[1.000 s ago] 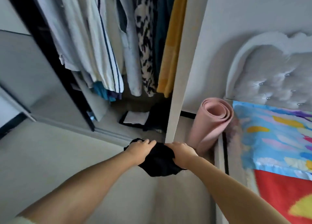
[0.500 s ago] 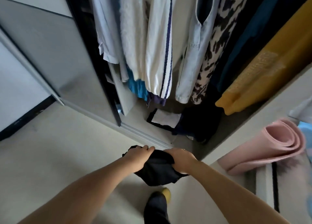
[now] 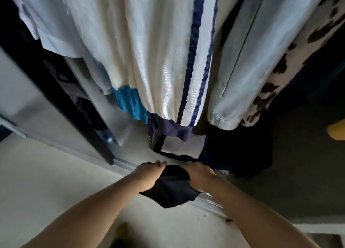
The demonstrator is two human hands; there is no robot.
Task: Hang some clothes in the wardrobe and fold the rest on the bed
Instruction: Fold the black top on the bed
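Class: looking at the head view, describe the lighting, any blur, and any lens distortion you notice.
Head view: dim, with the wardrobe's right side lost in shadow; the hanging clothes look soft and smeared; the wide lens splays them outward; the black garment shows little detail.

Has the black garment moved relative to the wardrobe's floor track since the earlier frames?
Yes. The black garment, gripped by the left hand and right hand, has advanced toward the wardrobe and now sits over the floor track.
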